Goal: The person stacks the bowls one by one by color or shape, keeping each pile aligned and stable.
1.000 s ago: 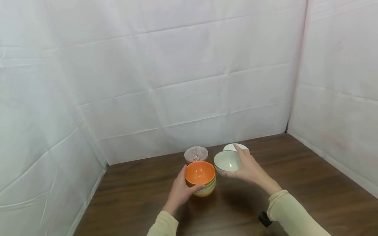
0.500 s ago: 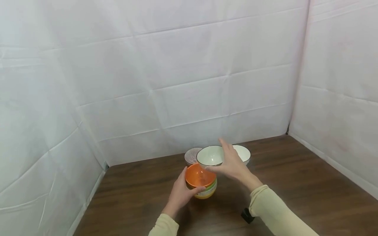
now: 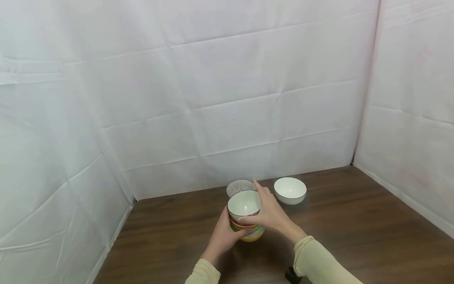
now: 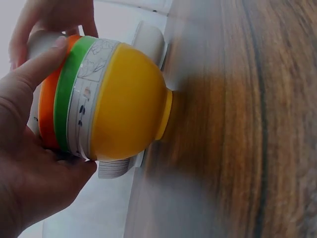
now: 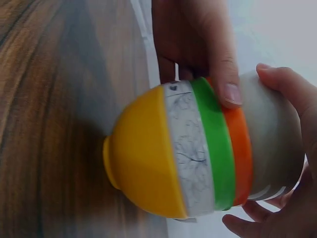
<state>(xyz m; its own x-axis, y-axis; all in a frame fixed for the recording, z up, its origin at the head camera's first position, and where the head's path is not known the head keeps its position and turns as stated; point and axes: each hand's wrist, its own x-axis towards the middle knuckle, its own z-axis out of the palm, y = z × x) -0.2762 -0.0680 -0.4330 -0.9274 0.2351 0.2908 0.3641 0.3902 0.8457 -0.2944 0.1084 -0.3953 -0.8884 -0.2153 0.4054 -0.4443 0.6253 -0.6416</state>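
My left hand point(image 3: 224, 236) grips a stack of bowls from the left side, thumb across the front. From the bottom, the stack runs a yellow bowl point(image 5: 143, 153), a white patterned bowl point(image 5: 190, 153), a green bowl point(image 5: 215, 144) and an orange bowl point(image 5: 240, 158). A pale bowl with a dark rim point(image 3: 244, 203) sits in the mouth of the orange one, and my right hand point(image 3: 273, 215) holds it by its right side. Most of the orange bowl's inside is hidden. Close over the table stands the yellow bowl's foot in the left wrist view.
Behind the stack is a striped bowl point(image 3: 235, 187), partly covered by it and the right hand. A white bowl with a dark rim point(image 3: 290, 189) stands on the wooden table point(image 3: 354, 225) to the right. White cloth walls point(image 3: 227, 90) enclose the table's back and sides.
My right hand has carried the pale bowl leftward and down into the orange bowl on the stack. The left hand keeps its grip. The white bowl at the back right is now fully uncovered.
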